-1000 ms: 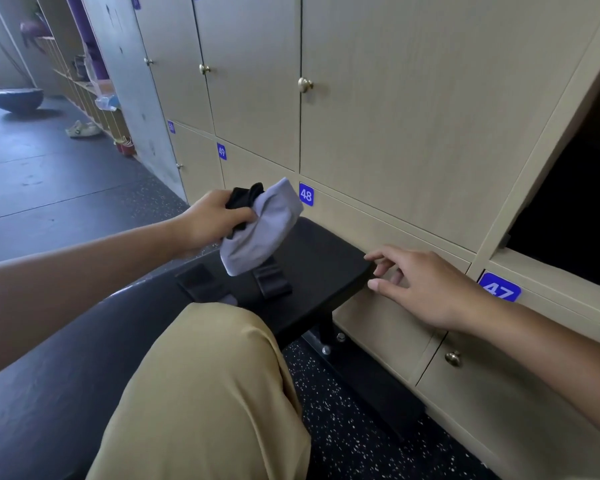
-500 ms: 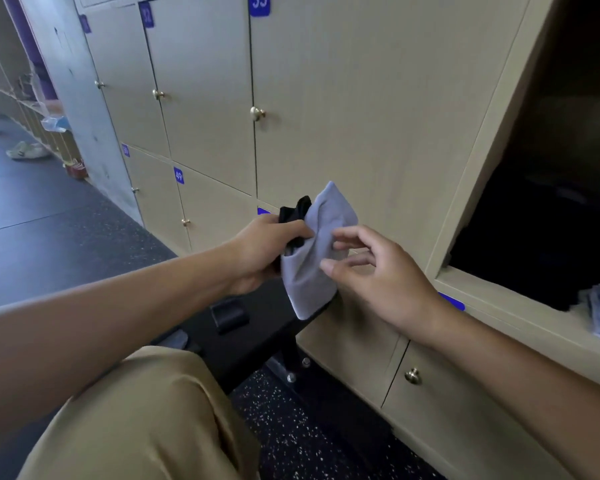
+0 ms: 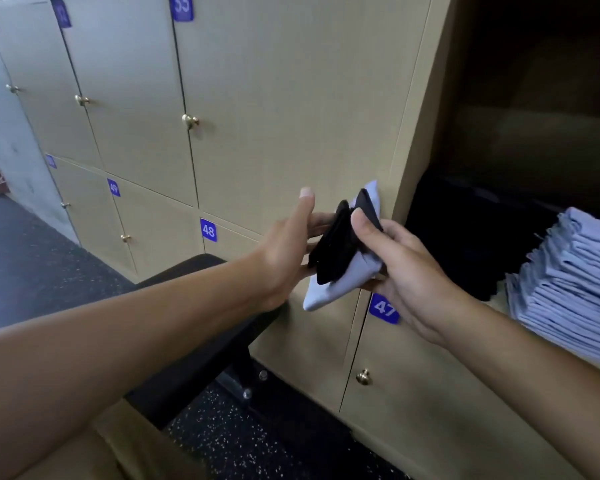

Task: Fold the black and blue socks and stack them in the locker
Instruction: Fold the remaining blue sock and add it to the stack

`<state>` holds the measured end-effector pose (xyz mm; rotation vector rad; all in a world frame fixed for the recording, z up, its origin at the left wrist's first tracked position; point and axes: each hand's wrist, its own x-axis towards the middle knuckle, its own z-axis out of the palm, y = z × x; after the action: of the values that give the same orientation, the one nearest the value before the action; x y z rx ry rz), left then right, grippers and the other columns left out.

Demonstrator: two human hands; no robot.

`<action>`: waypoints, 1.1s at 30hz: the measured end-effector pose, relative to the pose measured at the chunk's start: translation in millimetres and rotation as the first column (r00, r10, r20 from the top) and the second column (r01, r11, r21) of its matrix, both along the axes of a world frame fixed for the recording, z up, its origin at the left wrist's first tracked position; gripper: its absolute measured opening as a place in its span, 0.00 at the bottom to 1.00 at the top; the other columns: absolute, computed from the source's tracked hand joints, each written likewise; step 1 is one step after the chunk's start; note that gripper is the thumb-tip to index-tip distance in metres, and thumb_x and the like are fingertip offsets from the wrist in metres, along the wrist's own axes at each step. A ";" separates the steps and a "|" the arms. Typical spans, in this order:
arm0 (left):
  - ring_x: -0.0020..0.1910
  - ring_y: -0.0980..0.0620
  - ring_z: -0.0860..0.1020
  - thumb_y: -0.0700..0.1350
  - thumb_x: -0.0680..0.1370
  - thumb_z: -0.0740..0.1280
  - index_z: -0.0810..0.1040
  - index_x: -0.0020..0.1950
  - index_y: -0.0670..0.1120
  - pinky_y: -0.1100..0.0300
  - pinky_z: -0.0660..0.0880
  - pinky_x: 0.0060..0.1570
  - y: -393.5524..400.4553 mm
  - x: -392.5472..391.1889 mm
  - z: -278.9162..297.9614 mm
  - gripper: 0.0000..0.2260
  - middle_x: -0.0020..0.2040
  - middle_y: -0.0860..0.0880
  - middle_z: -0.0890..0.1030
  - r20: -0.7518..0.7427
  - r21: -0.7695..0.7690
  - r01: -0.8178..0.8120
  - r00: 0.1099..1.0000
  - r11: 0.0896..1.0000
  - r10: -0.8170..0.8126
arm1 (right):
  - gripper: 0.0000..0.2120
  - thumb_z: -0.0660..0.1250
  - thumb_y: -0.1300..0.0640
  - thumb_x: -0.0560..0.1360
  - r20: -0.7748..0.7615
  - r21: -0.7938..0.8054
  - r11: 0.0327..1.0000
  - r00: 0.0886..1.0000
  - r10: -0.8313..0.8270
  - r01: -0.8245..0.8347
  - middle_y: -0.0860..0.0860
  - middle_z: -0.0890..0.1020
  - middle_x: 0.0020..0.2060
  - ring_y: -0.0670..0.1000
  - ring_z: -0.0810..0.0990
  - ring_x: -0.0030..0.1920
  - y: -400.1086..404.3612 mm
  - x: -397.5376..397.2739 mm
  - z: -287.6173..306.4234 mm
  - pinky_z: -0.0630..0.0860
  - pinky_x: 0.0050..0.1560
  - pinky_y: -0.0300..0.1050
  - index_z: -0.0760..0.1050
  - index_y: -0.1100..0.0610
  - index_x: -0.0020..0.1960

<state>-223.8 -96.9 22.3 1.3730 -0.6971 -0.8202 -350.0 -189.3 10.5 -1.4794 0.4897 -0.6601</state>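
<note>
A folded bundle, black sock (image 3: 336, 251) lying on pale blue sock (image 3: 340, 285), hangs in the air just left of the open locker (image 3: 499, 174). My right hand (image 3: 406, 268) grips the bundle, thumb pressed on the black sock. My left hand (image 3: 284, 251) is against the bundle's left side with its thumb raised and fingers straight behind the cloth. Inside the locker stands a tall stack of folded pale blue socks (image 3: 575, 289) on the right, with dark cloth (image 3: 471, 244) to its left.
Closed wooden locker doors with brass knobs (image 3: 189, 121) fill the wall; blue number plates 48 (image 3: 208, 230) and 47 (image 3: 383, 308) mark the lower row. A black padded bench (image 3: 201, 323) juts out below my left arm. Speckled dark floor lies beneath.
Both hands carried the sock bundle right, toward the open locker. My right hand came up from the bench edge and took hold of it; my left hand's grip loosened to straight fingers.
</note>
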 end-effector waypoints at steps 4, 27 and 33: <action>0.67 0.52 0.77 0.66 0.84 0.48 0.79 0.69 0.48 0.50 0.73 0.68 -13.5 -15.5 -2.9 0.31 0.67 0.52 0.80 0.037 -0.019 0.033 0.999 0.999 -0.033 | 0.28 0.79 0.44 0.68 0.001 -0.027 0.999 0.999 -0.047 0.047 0.52 0.86 0.54 0.53 0.85 0.56 -9.2 -15.2 -1.1 0.77 0.65 0.59 0.77 0.54 0.63; 0.66 0.45 0.80 0.56 0.78 0.72 0.78 0.69 0.48 0.44 0.75 0.69 -17.8 -9.9 -33.1 0.22 0.64 0.45 0.83 -0.179 0.037 0.466 0.873 0.884 -0.453 | 0.15 0.68 0.66 0.78 0.007 -0.021 0.989 0.989 -0.146 0.146 0.54 0.86 0.57 0.55 0.84 0.59 -33.6 -73.1 1.9 0.77 0.63 0.55 0.80 0.56 0.63; 0.62 0.48 0.83 0.51 0.81 0.68 0.78 0.69 0.47 0.49 0.78 0.65 -19.7 -30.3 -37.2 0.17 0.61 0.47 0.85 -0.366 -0.078 0.404 0.839 0.911 -0.403 | 0.13 0.68 0.51 0.80 -0.066 -0.074 0.990 0.990 -0.125 0.120 0.54 0.86 0.55 0.53 0.85 0.57 -32.8 -70.3 -2.1 0.80 0.60 0.52 0.81 0.55 0.60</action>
<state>-254.1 -116.5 -14.9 1.0333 -0.6895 -1.3822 -420.3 -222.0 8.4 -1.5517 0.6220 -0.7298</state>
